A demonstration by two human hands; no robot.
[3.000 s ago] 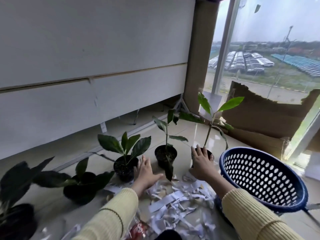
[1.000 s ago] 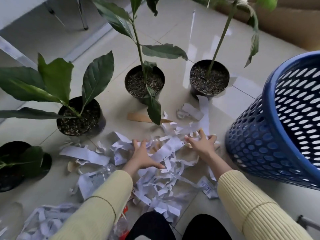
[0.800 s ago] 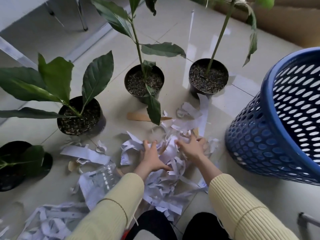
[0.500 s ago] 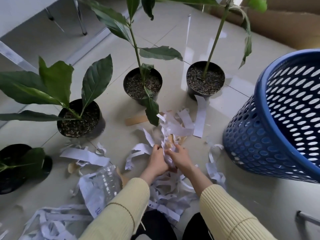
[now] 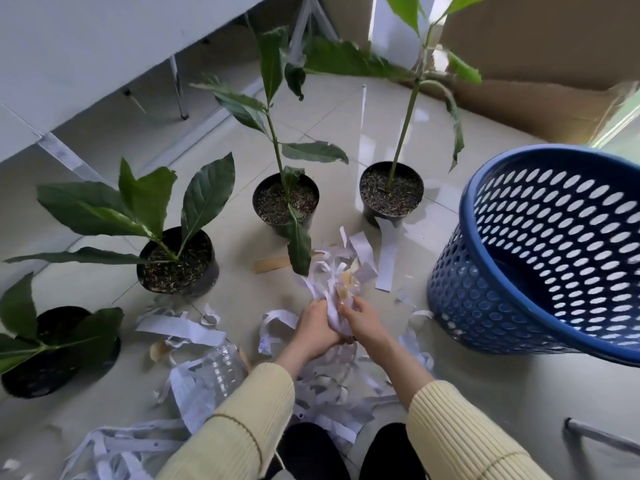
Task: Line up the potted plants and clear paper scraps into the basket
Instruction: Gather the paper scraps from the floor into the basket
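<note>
Several black potted plants stand in a curved row on the tiled floor: one at far left [image 5: 52, 355], a broad-leaved one [image 5: 176, 261], a tall one [image 5: 285, 204] and another tall one [image 5: 391, 190]. My left hand [image 5: 313, 332] and my right hand [image 5: 362, 323] are pressed together around a bunch of white paper scraps [image 5: 334, 275], lifted just off the floor. More loose paper strips [image 5: 180, 329] lie scattered around my knees. The blue perforated basket [image 5: 467, 289] stands to the right of my hands.
A crushed clear plastic bottle [image 5: 221, 370] lies among the scraps at lower left. A brown cardboard strip [image 5: 272, 264] lies near the middle pot. Brown cardboard [image 5: 540, 64] leans at the back right. White panels and metal legs [image 5: 176, 84] run along the left.
My hands swept inward from flat on the pile, closed together on a bunch of scraps and raised it. The view tilted down from the window to the floor.
</note>
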